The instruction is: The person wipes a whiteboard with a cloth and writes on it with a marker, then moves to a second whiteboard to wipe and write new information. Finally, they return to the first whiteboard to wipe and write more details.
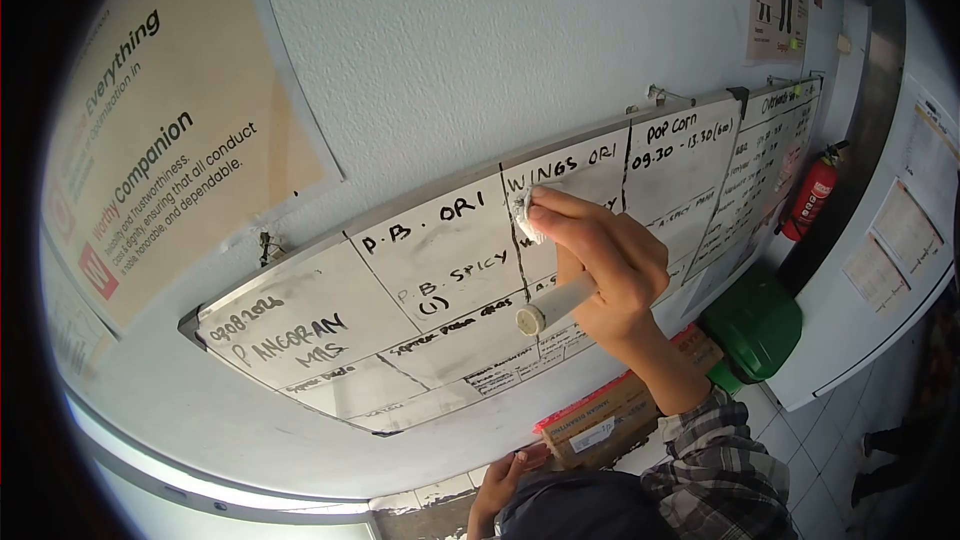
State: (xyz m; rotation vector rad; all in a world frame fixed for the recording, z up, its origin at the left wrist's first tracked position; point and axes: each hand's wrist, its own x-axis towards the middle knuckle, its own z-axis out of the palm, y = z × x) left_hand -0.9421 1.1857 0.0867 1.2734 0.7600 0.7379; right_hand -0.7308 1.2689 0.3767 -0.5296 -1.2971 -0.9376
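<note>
A whiteboard [430, 280] with black handwriting and ruled lines hangs on the wall. My right hand [615, 275] presses a crumpled white tissue [528, 218] against it, just below the words "WINGS ORI". A white marker [556, 307] is also held in this hand, its round end sticking out toward the lower left. My left hand [508, 480] is low in the view, below the board and beside a dark garment. Its fingers look loosely stretched, and I see nothing in them.
Below the board stand a cardboard box [605, 420] with red tape and a green bin [760, 325]. A red fire extinguisher [812, 192] hangs at the right. A large poster [170, 140] is on the wall at left. A person's dark legs [895, 450] show at far right.
</note>
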